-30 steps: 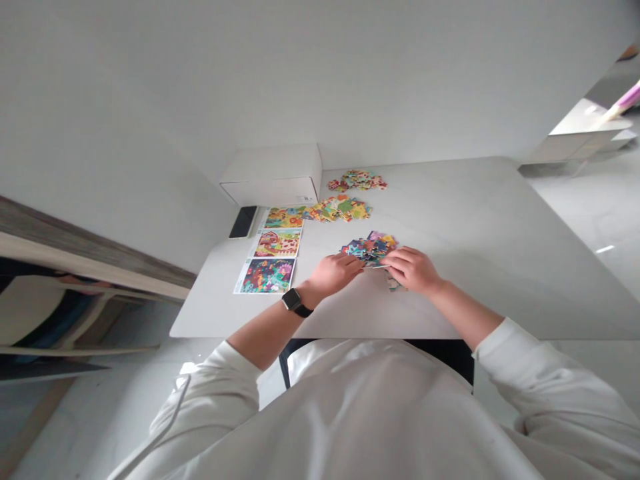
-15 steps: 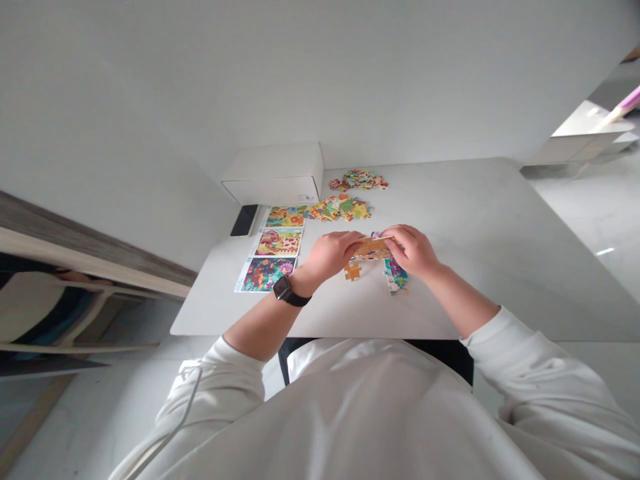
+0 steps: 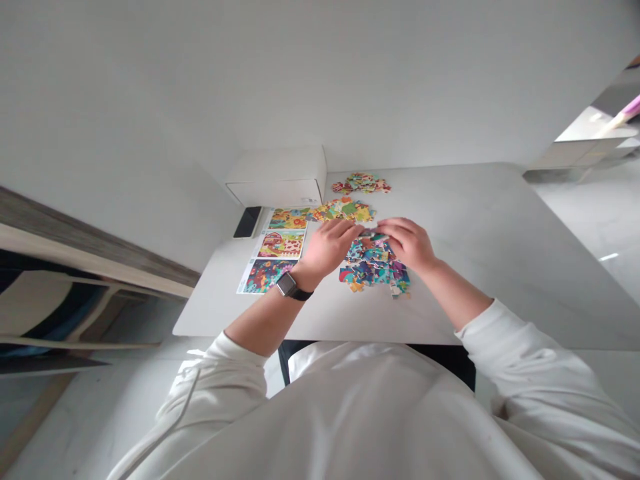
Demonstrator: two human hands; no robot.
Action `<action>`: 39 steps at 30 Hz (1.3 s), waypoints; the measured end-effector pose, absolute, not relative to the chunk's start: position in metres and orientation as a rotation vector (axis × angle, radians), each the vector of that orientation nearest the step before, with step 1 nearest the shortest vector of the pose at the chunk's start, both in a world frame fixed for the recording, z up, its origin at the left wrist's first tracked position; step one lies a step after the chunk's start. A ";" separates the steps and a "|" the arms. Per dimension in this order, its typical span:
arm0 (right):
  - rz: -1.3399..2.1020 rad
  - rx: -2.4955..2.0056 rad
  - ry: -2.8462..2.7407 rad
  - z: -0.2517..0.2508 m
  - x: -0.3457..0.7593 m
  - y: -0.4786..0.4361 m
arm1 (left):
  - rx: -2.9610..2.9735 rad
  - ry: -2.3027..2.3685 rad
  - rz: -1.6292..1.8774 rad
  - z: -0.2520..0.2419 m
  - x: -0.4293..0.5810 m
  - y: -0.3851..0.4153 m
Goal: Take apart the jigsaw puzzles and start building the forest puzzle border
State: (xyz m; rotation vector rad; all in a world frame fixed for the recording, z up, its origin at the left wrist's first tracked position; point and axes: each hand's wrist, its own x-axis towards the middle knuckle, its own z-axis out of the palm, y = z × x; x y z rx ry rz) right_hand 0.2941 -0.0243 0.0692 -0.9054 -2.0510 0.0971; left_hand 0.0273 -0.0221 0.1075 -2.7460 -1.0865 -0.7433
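Note:
A loose heap of jigsaw puzzle pieces (image 3: pixel 375 270), mostly blue, purple and teal, lies picture side up on the white table (image 3: pixel 475 267). My left hand (image 3: pixel 333 248) is at the heap's far left, its fingers bent and closed on pieces at the far edge. Opposite it, my right hand (image 3: pixel 409 245) pinches pieces at the far right edge between thumb and fingers. The fingertips nearly meet, and they partly hide what they grip. One orange piece (image 3: pixel 357 287) pokes out at the heap's near left.
Behind the hands lie a yellow-green puzzle heap (image 3: pixel 345 209) and a red-and-teal puzzle heap (image 3: pixel 363 182). To the left are a picture sheet (image 3: pixel 281 243) with three scenes, a phone (image 3: pixel 247 222) and a white box (image 3: pixel 277 177) against the wall.
The slab of pieces, held brown back up between both hands, is now a colourful heap on the table. It covers most of the loose pieces there. My hands have shifted slightly away from me.

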 end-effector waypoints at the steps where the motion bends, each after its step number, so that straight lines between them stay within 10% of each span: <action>1: 0.111 -0.905 -2.093 0.057 0.297 -0.031 | -2.783 -1.047 -0.691 0.094 0.025 -0.029; 9: 0.382 -0.942 -2.318 -0.011 0.318 -0.071 | -3.060 -1.118 -0.531 0.006 0.001 -0.066; 18: 0.378 -1.103 -1.956 0.021 0.304 -0.060 | -2.921 -1.370 -0.759 0.037 0.010 -0.049; 39: 0.239 -1.163 -2.224 0.016 0.320 -0.076 | -2.981 -1.139 -0.109 0.053 0.019 -0.024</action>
